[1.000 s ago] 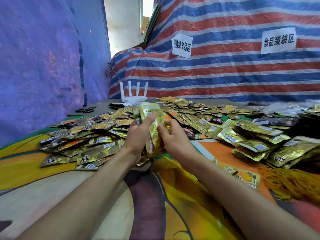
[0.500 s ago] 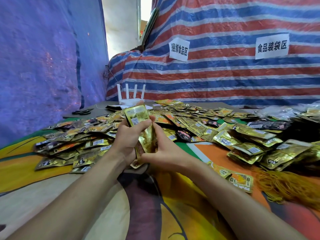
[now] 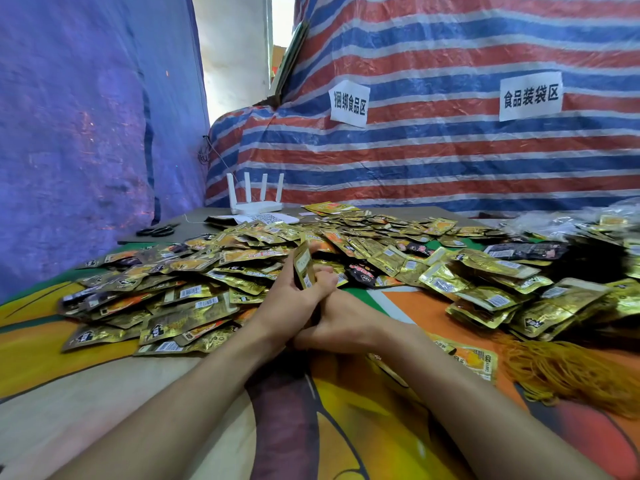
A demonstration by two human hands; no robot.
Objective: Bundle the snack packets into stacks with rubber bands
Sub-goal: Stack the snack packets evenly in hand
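A small stack of gold snack packets (image 3: 303, 268) stands on edge between both hands at the centre of the table. My left hand (image 3: 289, 299) wraps around its left side, fingers curled over the front. Just beneath and to the right, my right hand (image 3: 341, 323) holds the stack's lower edge; its fingers are hidden behind the left hand. Loose gold packets (image 3: 180, 289) lie spread in a wide heap across the table. A pile of orange rubber bands (image 3: 568, 372) lies at the right.
A white router (image 3: 255, 202) and black scissors (image 3: 156, 231) sit at the table's far left. Dark packets (image 3: 526, 251) and clear bags (image 3: 554, 221) lie far right. Striped tarp (image 3: 450, 150) backs the table; a colourful cloth (image 3: 207, 410) covers the near part.
The stack has come down and turned edge-on to me. Both hands have closed tighter together around it, and my right hand has slipped lower under the left.
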